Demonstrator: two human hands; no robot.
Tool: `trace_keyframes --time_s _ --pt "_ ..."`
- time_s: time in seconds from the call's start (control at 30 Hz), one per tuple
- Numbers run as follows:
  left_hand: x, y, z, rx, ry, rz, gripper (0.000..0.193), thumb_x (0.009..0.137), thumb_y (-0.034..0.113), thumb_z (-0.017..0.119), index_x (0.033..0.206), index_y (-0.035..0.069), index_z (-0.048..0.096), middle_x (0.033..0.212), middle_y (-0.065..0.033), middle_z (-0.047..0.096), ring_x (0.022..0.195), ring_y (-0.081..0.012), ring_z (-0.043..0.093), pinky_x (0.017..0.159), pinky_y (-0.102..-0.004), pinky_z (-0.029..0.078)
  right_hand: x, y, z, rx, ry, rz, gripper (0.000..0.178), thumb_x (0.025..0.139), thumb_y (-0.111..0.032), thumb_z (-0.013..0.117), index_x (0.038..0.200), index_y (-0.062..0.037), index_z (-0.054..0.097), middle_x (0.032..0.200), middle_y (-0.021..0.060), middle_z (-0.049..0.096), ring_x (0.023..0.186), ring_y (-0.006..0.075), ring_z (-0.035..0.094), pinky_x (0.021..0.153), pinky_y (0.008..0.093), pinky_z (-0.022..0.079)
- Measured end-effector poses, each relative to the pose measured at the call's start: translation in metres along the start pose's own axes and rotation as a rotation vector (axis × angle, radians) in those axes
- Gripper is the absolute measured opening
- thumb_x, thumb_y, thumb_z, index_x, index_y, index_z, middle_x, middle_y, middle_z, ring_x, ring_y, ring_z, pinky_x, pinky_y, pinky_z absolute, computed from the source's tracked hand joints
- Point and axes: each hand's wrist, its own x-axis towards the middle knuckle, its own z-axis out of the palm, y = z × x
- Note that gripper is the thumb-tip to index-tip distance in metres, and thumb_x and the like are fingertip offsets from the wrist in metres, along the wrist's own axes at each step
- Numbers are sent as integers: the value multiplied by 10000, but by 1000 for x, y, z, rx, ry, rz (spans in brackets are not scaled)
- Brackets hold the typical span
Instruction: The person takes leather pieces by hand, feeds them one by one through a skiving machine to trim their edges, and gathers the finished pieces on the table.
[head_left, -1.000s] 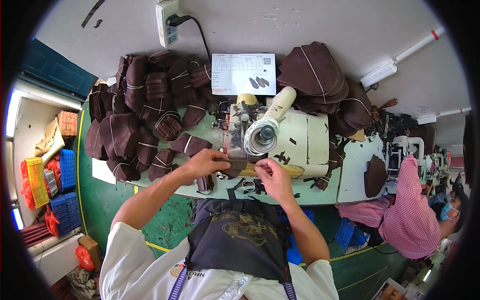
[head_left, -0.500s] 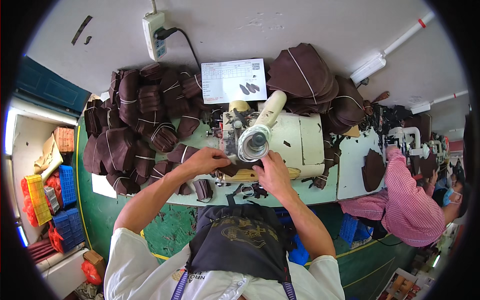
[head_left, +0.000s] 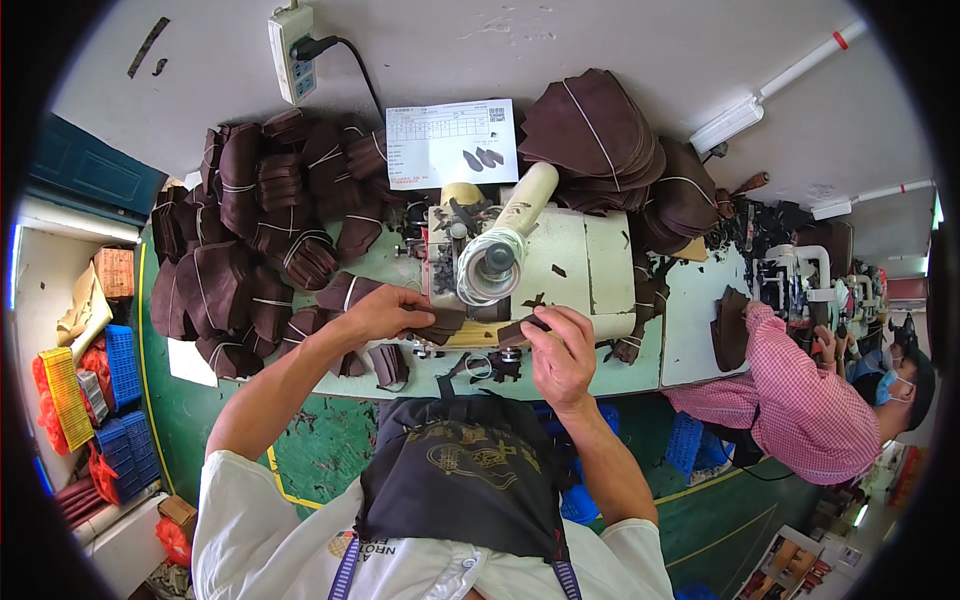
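Note:
My left hand (head_left: pixel 388 312) is closed on a small stack of brown leather pieces (head_left: pixel 442 325) at the front left of a cream-coloured machine (head_left: pixel 585 262). Pinched in my right hand (head_left: pixel 563 358) is a single narrow brown leather piece (head_left: pixel 521 329), held just in front of the machine and apart from the stack. Between and above my hands rises the machine's thick cream tube, with a coil of white cord (head_left: pixel 489 272) around its lower part. Dark leather scraps lie about the machine's front.
Bundles of brown leather pieces (head_left: pixel 215 285) tied with white bands crowd the left side. A printed sheet (head_left: pixel 452 145) leans behind the machine, beside larger stacked panels (head_left: pixel 590 135). At right, a co-worker in a checked pink shirt (head_left: pixel 810 400) sits at another machine. Blue crates (head_left: pixel 130 450) stand far left.
My hands have moved apart. The right one has come away from the machine toward me and to the right, with a leather piece in its fingers. The whole view has shifted slightly.

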Motion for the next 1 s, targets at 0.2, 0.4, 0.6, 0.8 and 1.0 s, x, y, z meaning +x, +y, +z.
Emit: trace_keyframes --time_s 0.2,0.4,0.6,0.8,1.0 --pt "2 -1 2 8 64 -31 239 882 233 732 1022 40 724 725 12 614 572 -60 488 537 -235 390 -15 7 12 191 -390 275 185 785 57 679 944 -37 680 909 97 653 874 312 604 760 397 503" --pt "0 6 3 67 102 -57 197 904 243 718 989 65 717 690 42 575 545 -36 459 467 -215 312 -5 12 14 287 -599 537 162 816 5 658 972 -34 672 982 121 629 924 335 601 818 415 492" --pt "9 8 7 46 -1 6 244 908 245 700 1038 41 730 705 5 633 550 -61 536 467 -232 384 4 12 35 74 -565 444 158 835 -10 673 989 -40 657 964 136 630 995 349 608 858 430 489" --pt "1 3 -2 87 67 -51 242 893 249 712 1007 37 727 696 4 624 543 -64 528 473 -234 377 4 15 21 106 -634 656 174 833 -20 655 1003 -49 671 958 146 640 1001 365 601 843 449 480" --pt "6 16 9 95 69 -39 195 901 210 704 1025 61 727 687 23 609 549 -45 515 466 -213 351 5 16 32 156 -584 401 191 832 -21 628 1015 -47 674 969 178 625 1000 365 590 847 446 474"
